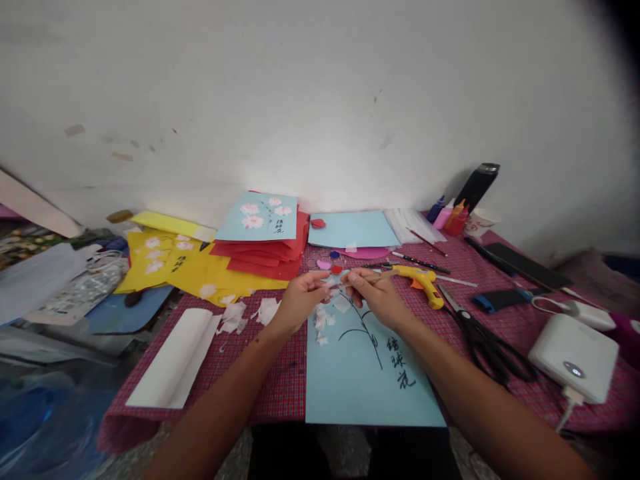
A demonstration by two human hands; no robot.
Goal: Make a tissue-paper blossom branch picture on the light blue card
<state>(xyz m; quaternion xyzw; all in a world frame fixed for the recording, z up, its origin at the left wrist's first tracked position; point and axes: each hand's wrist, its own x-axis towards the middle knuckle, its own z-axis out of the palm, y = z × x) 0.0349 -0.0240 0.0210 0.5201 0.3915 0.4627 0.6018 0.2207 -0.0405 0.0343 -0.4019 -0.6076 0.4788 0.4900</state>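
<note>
Both my hands meet over the upper part of a light blue sheet (345, 393) that bears a painted black branch and black brush-written characters. My left hand (300, 300) pinches a small piece of white paper (334, 283). My right hand (373, 297) is closed around a thin light-brown stick (385, 274), whose tip is at the white paper. What kind of stick it is does not show. Beneath and beside my fingers, small torn white paper bits (321, 323) lie on the sheet's left edge.
A yellow glue gun (420, 280) and black scissors (493, 343) lie right, near a white power device (575, 357). Folded white paper (173, 357) lies left. Behind stand red sheets (280, 257) topped by a flower card (260, 217), paint bottles (445, 215) and a black flask (477, 187).
</note>
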